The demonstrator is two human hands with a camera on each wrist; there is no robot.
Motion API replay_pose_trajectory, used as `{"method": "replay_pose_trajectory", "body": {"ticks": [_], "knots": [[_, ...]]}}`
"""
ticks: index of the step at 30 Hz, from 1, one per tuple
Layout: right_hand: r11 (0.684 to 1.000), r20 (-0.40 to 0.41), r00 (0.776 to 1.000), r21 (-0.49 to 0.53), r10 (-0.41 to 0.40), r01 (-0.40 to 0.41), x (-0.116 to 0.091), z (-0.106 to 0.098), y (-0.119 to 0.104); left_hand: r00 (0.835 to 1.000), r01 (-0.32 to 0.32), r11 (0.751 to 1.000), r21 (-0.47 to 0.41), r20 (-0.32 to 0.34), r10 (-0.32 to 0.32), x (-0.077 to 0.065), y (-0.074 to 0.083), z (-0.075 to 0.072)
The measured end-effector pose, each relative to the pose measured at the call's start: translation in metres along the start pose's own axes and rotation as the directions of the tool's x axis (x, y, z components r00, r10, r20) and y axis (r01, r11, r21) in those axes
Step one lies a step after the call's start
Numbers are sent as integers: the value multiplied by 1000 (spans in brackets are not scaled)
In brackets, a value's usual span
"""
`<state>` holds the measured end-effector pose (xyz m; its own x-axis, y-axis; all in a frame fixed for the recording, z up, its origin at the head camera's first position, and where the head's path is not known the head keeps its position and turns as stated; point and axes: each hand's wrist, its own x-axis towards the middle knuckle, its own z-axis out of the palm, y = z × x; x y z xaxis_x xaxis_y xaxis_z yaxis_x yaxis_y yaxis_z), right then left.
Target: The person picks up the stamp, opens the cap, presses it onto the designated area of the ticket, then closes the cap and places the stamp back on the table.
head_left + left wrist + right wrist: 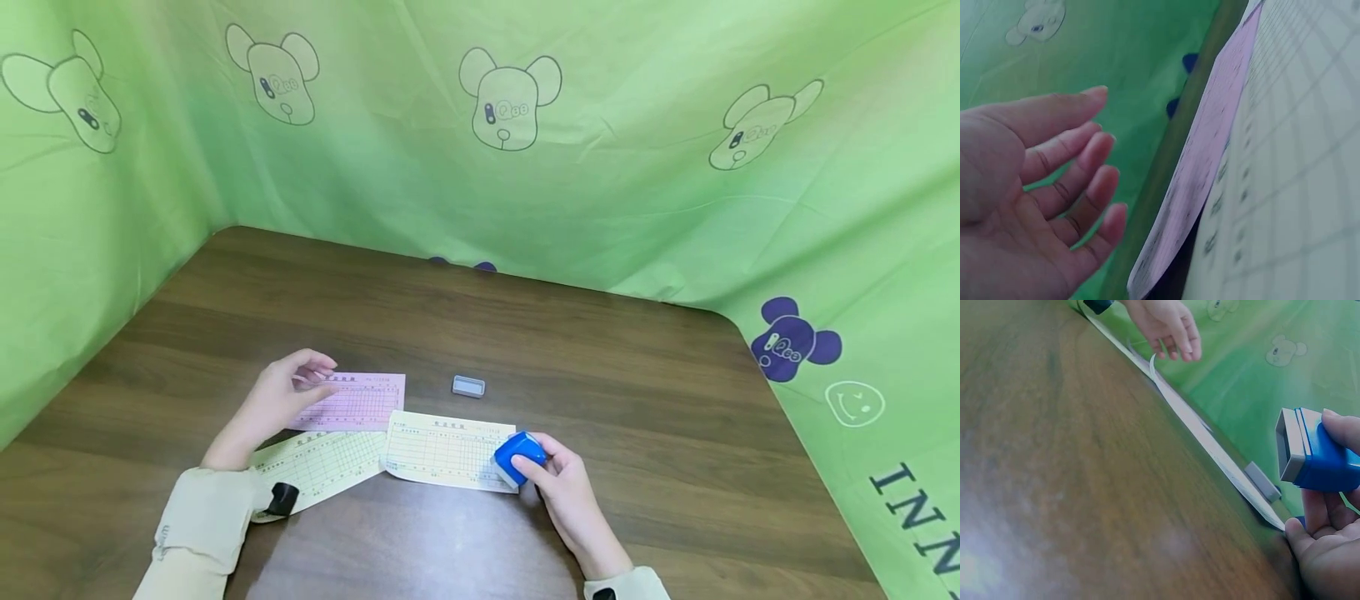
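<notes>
My right hand (564,483) grips a blue self-inking stamp (519,457) above the right end of a cream printed form slip (442,446). The stamp's pale open base (1290,444) is tilted off the paper in the right wrist view. My left hand (281,396) hovers over the left end of a pink form slip (367,402), its fingers loosely bent with nothing between them. A pale green form slip (337,458) lies beneath my left wrist, partly covered by the pink and cream slips.
A small grey rectangular cap (468,387) lies on the brown wooden table (600,367), beyond the cream slip. Green printed curtains (405,167) stand around the table's back and sides.
</notes>
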<state>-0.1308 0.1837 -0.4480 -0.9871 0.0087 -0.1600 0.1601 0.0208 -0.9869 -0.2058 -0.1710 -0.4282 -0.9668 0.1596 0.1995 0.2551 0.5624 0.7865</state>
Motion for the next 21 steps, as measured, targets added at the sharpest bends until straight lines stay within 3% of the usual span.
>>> {"method": "replay_pose_trajectory", "body": {"ticks": [13,17,21], "knots": [[1000,-4,1000,-20,-5,5,-1,-1,0,982,189,979,78,14,-191,-3,-16,-23],[1000,-4,1000,-21,-5,5,0,0,0,965,254,959,127,34,-260,-5,-20,-29],[1000,-2,1000,-22,-5,5,0,1,0,932,344,923,173,58,-358,-5,-22,-33]]}}
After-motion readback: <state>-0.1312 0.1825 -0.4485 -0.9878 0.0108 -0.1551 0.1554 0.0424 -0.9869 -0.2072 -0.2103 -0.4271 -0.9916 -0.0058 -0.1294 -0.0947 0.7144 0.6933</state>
